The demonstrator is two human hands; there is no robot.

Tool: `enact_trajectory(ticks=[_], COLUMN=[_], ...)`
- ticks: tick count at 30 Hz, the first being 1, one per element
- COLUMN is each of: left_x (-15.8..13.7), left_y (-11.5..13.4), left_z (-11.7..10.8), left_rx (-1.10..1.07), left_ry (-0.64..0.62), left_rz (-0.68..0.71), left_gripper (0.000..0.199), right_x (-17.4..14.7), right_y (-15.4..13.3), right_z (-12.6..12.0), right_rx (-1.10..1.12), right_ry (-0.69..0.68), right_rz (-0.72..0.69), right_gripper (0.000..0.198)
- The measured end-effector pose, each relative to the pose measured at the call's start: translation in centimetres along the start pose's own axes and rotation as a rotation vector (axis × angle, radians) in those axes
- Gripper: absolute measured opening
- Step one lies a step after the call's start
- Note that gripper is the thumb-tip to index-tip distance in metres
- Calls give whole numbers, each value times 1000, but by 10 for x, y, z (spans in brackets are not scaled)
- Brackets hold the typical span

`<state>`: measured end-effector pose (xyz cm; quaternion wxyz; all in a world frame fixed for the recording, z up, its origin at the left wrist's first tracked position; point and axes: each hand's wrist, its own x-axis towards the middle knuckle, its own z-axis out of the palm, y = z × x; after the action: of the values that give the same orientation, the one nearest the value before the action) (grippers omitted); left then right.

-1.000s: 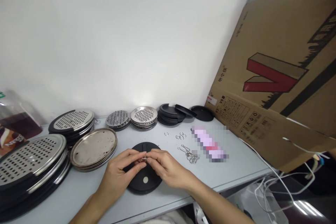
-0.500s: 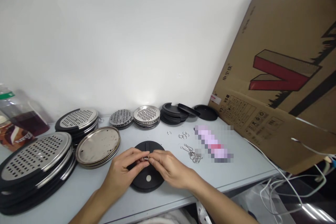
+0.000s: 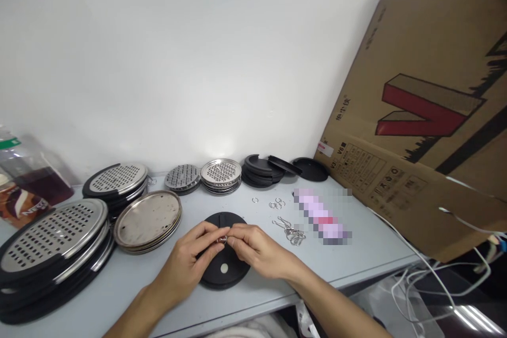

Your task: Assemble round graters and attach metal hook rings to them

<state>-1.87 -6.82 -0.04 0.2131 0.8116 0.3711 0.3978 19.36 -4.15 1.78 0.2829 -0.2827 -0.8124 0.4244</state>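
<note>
Above a black round disc (image 3: 226, 275) with a pale dot on it, my two hands meet fingertip to fingertip. My left hand (image 3: 189, 254) pinches a small metal ring (image 3: 222, 240), its thumb and index finger closed on the near side. My right hand (image 3: 257, 249) grips the same ring from the other side, its fingers curled in. Fingertips partly cover the ring, and whether another metal part is joined to it I cannot tell. Right of the hands lie several loose rings (image 3: 277, 204) and a small heap of metal clips (image 3: 292, 232).
Stacks of grater discs (image 3: 55, 235) and plain metal discs (image 3: 148, 219) stand at the left. Smaller grater discs (image 3: 221, 173) and black discs (image 3: 259, 171) line the wall. Bottles (image 3: 39, 174) are far left; a cardboard box (image 3: 420, 179) leans at right above white cables (image 3: 425, 285).
Both hands have shifted slightly to the right with the ring between their fingertips. My right fingers are curled a little more; the things on the table lie as before.
</note>
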Motion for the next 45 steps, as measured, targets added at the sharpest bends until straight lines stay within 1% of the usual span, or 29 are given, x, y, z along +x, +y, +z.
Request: enact_trajectory(ticks=[7,11,15,20,22,24,26,29,32,35,37,40,42,44,45], left_x=[0,-1,-2,1,2,3,4,4,4,3,2,0,0,1,2], left_y=[-5,-4,-2,0,0,0,-1,-5,-7,-7,-6,-1,1,3,3], left_z=[-2,-6,-9,-12,-13,-13,-13,-14,-14,-13,-12,-8,-6,-4,-4], left_rx=[40,18,-40,-146,-200,-252,-293,-309,-271,-137,-65,-66,-73,-74,-75], left_ry=[-28,-61,-69,-93,-81,-62,-46,-19,20,125,176,161,157,187,206], left_rz=[77,82,6,-120,-191,-249,-278,-295,-289,-252,-202,-137,-123,-111,-103], left_gripper=[45,44,40,34,31,29,28,27,29,31,28,19,13,11,11], right_x=[0,0,0,1,1,0,0,-1,0,2,3,4,4,4,3], right_y=[0,-1,0,1,1,2,4,8,12,16,19,23,22,19,17], right_z=[1,3,7,10,10,10,9,7,8,14,19,29,33,35,34], right_rx=[24,2,-30,-27,-85,-174,-235,-295,-324,-313,-326,-399,-432,-381,-317], right_ry=[-20,-5,50,58,93,136,153,176,222,353,432,489,524,564,575], right_rz=[30,-34,-90,-51,-95,-167,-211,-235,-254,-277,-331,-465,-514,-494,-448], right_gripper=[28,25,24,27,27,25,25,25,25,23,20,15,13,12,16])
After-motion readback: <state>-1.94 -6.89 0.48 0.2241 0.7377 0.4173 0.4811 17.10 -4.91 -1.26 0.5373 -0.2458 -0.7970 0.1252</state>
